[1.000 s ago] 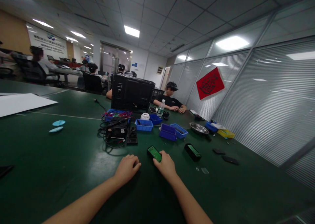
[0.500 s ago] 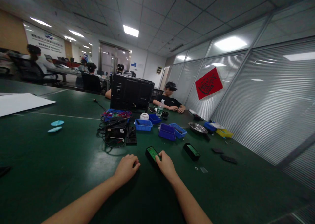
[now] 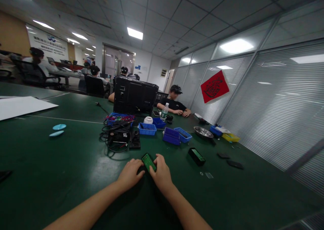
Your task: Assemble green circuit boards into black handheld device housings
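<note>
In the head view, a small black case with a green circuit board (image 3: 148, 160) in it rests in front of me on the table. My right hand (image 3: 162, 174) is closed around its right side, thumb over the near end of the board. Just to the left, my left hand (image 3: 129, 174) has its fingertips close against the case's left edge, with the thumb held apart; whether it touches is hard to tell. A second black case with a green board (image 3: 197, 155) lies to the right. Near it are a small white ring (image 3: 201, 173) and a clear square piece (image 3: 209, 175).
Behind stand blue bins (image 3: 147, 129), a black soldering station with cables (image 3: 118, 135), a bottle (image 3: 164, 112) and a large black panel (image 3: 135, 94). A metal bowl (image 3: 203, 132) and flat black pieces (image 3: 235, 164) lie right. A person (image 3: 174, 102) sits across the table.
My right hand has moved left with the black case, bringing it up to my left hand. My left hand's thumb has spread slightly from its fingers.
</note>
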`<state>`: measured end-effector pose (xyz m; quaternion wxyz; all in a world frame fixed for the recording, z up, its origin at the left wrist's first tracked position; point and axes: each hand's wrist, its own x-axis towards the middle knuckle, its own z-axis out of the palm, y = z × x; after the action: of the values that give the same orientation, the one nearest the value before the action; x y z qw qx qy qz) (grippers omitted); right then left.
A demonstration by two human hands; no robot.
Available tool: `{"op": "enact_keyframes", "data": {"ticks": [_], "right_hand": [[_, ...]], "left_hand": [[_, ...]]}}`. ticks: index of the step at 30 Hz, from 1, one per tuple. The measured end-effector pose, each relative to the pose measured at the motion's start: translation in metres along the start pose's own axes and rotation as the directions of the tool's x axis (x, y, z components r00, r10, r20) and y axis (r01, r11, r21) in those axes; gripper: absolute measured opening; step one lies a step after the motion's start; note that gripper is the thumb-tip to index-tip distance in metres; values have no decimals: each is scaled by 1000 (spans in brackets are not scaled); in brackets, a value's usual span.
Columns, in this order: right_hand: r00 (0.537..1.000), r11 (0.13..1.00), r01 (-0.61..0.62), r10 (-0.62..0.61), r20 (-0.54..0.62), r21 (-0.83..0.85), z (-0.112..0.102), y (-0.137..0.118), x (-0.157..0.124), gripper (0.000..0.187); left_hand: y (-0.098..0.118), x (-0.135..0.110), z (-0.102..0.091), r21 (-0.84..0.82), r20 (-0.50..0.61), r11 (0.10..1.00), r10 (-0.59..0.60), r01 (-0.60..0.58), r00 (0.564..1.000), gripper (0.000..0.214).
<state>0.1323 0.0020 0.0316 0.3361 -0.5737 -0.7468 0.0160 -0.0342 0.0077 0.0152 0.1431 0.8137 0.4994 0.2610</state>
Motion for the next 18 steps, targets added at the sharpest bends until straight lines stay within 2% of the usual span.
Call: {"op": "enact_keyframes", "data": {"ticks": [3,9,12,14,18], "right_hand": [[999,998,38,-36,23,-58,-1,-8,-2,11],[997,970,55,-39,70,-238,-4,-10,-2,22],[996,983,34,-18,92,-178,-4,-5,0,24],[994,994,-23,33,99,-105,-5,0,2,29],[977,988,-151,151,147,-15,-7,8,8,36]], "left_hand": [[0,-1,1,19,-24,1000,-3,3,1000,19],[0,-2,-1,44,-65,994,-100,103,993,17],[0,-2,-2,38,-63,996,-76,78,995,15],[0,-1,-3,15,-62,998,-66,67,996,15],[0,-1,-3,-131,-46,991,-43,37,998,19]]}}
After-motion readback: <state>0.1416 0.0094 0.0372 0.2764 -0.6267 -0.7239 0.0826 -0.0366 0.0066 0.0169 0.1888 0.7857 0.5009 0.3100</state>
